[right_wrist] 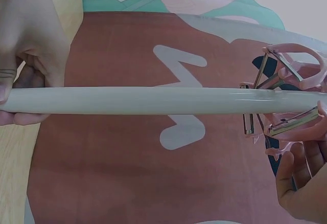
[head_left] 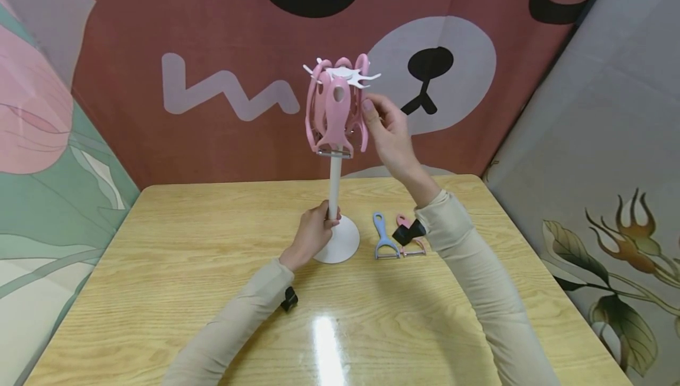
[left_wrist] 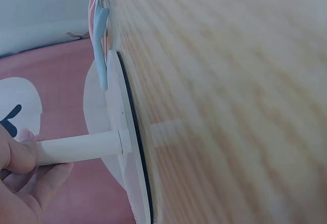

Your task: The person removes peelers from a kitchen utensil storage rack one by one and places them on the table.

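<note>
A white stand's pole (head_left: 335,182) rises from a round base (head_left: 346,243) on the table. My left hand (head_left: 310,234) grips the pole low down, thumb and fingers around it in the left wrist view. Several pink peelers hang from the white hooked top (head_left: 347,74), one pink peeler (head_left: 337,117) facing me with its blade down. On the rack's right side, my right hand (head_left: 392,135) pinches another pink peeler (head_left: 363,137) near its upper part. The right wrist view shows the hand's curled fingers (right_wrist: 301,165) beside the hanging peelers; their tips are partly hidden.
To the right of the base lie a blue peeler (head_left: 380,229) and a pink peeler (head_left: 403,219), the latter partly covered by the black wrist camera. The wooden table (head_left: 212,232) meets a patterned red cloth (head_left: 223,144) behind and a grey floral cloth at right.
</note>
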A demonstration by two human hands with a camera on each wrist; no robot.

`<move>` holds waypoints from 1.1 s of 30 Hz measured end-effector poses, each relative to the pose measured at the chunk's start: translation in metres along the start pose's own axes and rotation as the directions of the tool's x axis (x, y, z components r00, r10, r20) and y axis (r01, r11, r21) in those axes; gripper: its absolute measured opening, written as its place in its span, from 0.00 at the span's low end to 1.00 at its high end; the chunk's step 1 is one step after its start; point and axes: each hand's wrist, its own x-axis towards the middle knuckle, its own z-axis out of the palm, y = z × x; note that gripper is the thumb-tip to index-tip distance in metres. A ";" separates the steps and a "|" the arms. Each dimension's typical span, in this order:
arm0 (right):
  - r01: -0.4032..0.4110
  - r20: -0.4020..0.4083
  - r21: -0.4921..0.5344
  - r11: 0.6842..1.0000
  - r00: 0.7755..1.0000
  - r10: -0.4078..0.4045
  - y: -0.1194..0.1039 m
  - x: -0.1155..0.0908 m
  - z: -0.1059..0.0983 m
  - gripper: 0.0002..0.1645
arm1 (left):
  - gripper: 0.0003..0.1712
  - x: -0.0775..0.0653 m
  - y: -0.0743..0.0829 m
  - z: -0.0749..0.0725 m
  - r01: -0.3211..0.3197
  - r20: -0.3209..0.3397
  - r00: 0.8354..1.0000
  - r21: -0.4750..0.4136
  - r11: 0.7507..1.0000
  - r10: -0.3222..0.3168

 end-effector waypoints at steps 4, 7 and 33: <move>0.002 -0.015 0.000 1.000 1.000 -0.002 0.000 0.001 -0.001 0.16 | 0.05 0.000 0.000 0.000 -0.006 -0.001 1.000 -0.002 1.000 0.006; 0.007 -0.021 -0.002 1.000 1.000 -0.007 -0.001 0.002 -0.001 0.15 | 0.05 0.000 -0.001 0.000 -0.007 -0.002 1.000 -0.004 1.000 0.007; 0.025 -0.019 0.036 0.999 1.000 -0.025 0.000 0.002 -0.003 0.13 | 0.06 0.000 -0.001 0.000 0.011 0.006 1.000 -0.005 1.000 -0.011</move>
